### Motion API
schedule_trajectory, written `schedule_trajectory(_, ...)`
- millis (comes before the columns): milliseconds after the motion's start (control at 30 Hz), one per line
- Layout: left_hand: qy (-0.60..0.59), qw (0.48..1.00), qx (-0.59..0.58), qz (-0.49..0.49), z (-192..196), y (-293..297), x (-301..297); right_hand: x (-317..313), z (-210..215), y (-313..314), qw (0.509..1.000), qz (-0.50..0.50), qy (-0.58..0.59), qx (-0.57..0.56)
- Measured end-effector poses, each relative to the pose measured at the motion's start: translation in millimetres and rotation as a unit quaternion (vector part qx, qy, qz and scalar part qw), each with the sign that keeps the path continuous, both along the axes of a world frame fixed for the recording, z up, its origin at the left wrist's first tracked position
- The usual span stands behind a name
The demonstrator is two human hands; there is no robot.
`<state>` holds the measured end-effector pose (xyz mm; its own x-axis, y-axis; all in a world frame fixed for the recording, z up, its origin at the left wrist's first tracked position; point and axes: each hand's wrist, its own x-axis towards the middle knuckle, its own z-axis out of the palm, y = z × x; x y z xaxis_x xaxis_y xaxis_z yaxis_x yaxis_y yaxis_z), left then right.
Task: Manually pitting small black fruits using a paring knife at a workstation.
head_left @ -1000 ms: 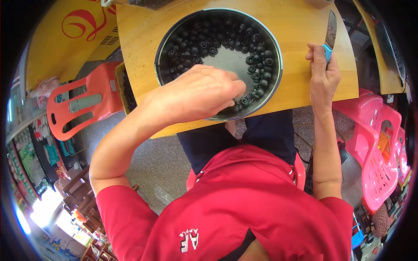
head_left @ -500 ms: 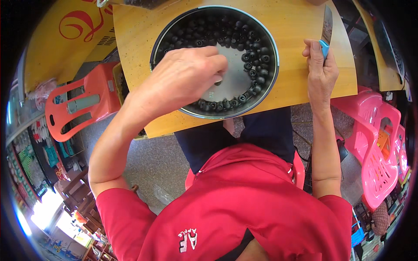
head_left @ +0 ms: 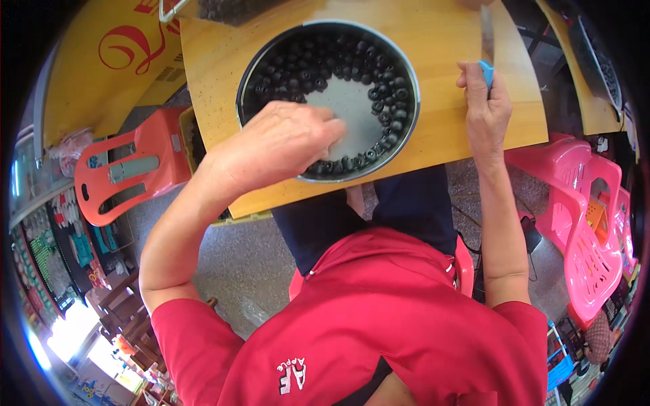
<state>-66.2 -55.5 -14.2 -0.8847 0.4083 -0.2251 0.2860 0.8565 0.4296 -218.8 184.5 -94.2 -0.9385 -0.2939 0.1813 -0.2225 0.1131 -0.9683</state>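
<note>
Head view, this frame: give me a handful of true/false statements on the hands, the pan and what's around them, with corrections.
1. The left hand reaches into the round metal pan. True.
2. The pan holds small dark round pieces, with a bare patch of its floor showing. True.
3. The right hand is empty and lies flat on the table. False: it grips a knife with a blue handle, blade pointing away from the person.
4. The pan stands on a wooden table. True.
5. The plastic chairs at the person's right are green. False: they are pink; an orange chair stands at the left.
</note>
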Motion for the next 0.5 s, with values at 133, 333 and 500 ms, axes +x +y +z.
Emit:
schedule_trajectory(133,0.005,1.000,-0.021,-0.016,-3.9,0.2,-2.4,1.7,-3.7,1.3,0.999,-0.013,0.029,0.017)
schedule_trajectory(333,-0.012,1.000,0.003,-0.009,8.7,1.7,-5.5,4.5,4.5,2.8,1.000,0.001,0.010,0.023)
schedule_trajectory(500,0.029,0.997,0.066,0.027,28.9,3.3,-24.8,4.9,6.4,5.8,0.999,0.005,0.009,0.036)
